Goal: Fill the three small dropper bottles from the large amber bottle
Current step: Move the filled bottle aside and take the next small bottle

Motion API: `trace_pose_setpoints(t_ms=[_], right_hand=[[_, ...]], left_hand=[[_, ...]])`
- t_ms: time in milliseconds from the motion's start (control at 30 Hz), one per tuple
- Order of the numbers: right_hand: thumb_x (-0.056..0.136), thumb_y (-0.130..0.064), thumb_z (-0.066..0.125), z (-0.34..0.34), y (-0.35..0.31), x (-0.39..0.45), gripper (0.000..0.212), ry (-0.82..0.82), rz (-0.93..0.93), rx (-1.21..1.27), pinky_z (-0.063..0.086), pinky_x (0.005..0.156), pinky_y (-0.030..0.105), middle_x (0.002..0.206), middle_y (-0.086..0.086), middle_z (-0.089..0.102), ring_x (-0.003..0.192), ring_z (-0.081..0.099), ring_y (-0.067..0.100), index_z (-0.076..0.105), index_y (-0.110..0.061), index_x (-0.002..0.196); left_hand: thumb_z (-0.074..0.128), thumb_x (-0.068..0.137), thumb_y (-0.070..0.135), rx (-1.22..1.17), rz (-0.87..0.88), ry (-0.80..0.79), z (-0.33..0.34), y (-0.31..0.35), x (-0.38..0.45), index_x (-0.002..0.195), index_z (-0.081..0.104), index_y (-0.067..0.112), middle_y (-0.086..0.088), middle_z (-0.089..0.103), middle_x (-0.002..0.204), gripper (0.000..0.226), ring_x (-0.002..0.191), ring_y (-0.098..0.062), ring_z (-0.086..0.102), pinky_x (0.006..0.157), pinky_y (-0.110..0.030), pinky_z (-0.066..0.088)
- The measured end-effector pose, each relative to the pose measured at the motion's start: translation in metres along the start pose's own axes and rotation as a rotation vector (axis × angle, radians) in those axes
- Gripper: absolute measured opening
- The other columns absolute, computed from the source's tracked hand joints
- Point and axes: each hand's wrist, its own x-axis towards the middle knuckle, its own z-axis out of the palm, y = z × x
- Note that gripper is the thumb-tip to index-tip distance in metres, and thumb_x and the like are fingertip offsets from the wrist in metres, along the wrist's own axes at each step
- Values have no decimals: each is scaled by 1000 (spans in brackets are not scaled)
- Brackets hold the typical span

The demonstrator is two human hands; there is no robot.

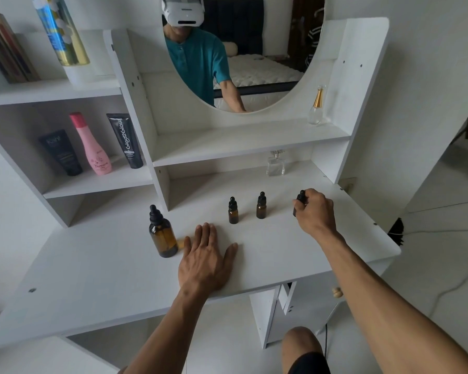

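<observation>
Three small dropper bottles stand in a row on the white tabletop (268, 249): the left small bottle (233, 211) and the middle small bottle (261, 205) stand upright and apart, each with its black dropper cap on; the right small bottle (300, 202) is mostly hidden inside the right hand (314, 210), whose fingers curl round it, only the cap and a strip of its dark side showing. The large amber bottle (162, 233) stands upright at the left end of the row, capped, just beside the left hand (206, 259). That hand lies flat, palm down, fingers straight and slightly spread, between the large amber bottle and the left small bottle, touching neither as far as can be seen. On the shelf to the left stand a black tube (60, 152) with unclear lettering, a pink bottle (91, 147) marked "Tamara", and a dark tube (125, 140) marked "Glad2Glow". No labels are visible on the amber bottles.
</observation>
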Motion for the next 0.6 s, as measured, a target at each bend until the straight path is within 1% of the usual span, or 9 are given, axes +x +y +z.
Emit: trace_pose_setpoints(t_ms=[200, 267, 333, 367, 400, 467, 500, 533, 600], right_hand=[[93, -17, 61, -1, 1, 0, 11, -15, 22, 5, 40, 67, 29, 89, 16, 70, 81, 56, 33, 56, -9, 87], [93, -19, 63, -2, -1, -1, 13, -26, 32, 3, 42, 71, 31, 96, 17, 70, 92, 61, 37, 60, -7, 96], [92, -24, 67, -4, -5, -5, 38, -30, 39, -8, 48, 85, 37, 118, 19, 65, 114, 58, 39, 57, -6, 124], [91, -25, 68, -6, -9, -10, 53, 12, 25, -10, 46, 94, 40, 128, 20, 59, 122, 53, 40, 50, -5, 137], [90, -24, 70, -8, -13, -16, 61, 91, -25, -10, 44, 99, 43, 131, 20, 54, 124, 50, 40, 46, -5, 142], [88, -19, 70, -8, -27, -28, 57, 266, -227, -6, 47, 95, 45, 125, 19, 55, 116, 54, 39, 49, -4, 139], [87, -16, 71, -6, -37, -35, 52, 302, -318, 7, 49, 91, 45, 120, 17, 57, 110, 57, 37, 53, -5, 135], [87, -15, 71, -2, -48, -40, 47, 289, -380, 29, 51, 88, 43, 115, 15, 59, 104, 60, 35, 56, -6, 131], [87, -14, 71, 10, -70, -49, 39, 177, -439, 74, 52, 86, 41, 106, 12, 63, 95, 64, 33, 61, -6, 124]], left_hand=[[7, 94, 72, -1, 2, 0, 0, 0, 0, 158, -5, 15, -1, -9, 166, 87, 152, -15, -13, 124, -40, -6], [8, 94, 72, -1, 2, 4, 0, 0, 0, 158, -4, 15, -1, -9, 166, 87, 152, -15, -13, 124, -40, -6], [8, 94, 72, -4, 0, 10, 0, 0, -1, 158, -4, 15, 0, -8, 166, 87, 152, -15, -13, 124, -40, -6], [8, 94, 72, -5, 0, 13, 0, 0, -1, 158, -4, 15, 0, -8, 166, 87, 152, -15, -12, 124, -40, -6], [8, 94, 72, -6, -1, 17, 0, 0, -1, 158, -4, 15, 0, -8, 166, 87, 152, -15, -12, 124, -40, -5], [8, 94, 72, -13, -5, 29, 0, 1, -1, 159, -3, 15, 0, -6, 166, 87, 152, -15, -11, 124, -39, -5], [9, 94, 72, -18, -6, 35, 1, 1, -1, 159, -2, 15, 0, -6, 166, 87, 152, -15, -11, 124, -39, -5], [9, 94, 72, -22, -7, 39, 0, 1, 0, 159, -1, 15, 0, -5, 166, 87, 152, -15, -10, 124, -39, -5], [10, 94, 71, -28, -7, 41, 0, 2, -1, 159, 0, 15, 0, -4, 167, 86, 152, -15, -10, 124, -39, -5]])
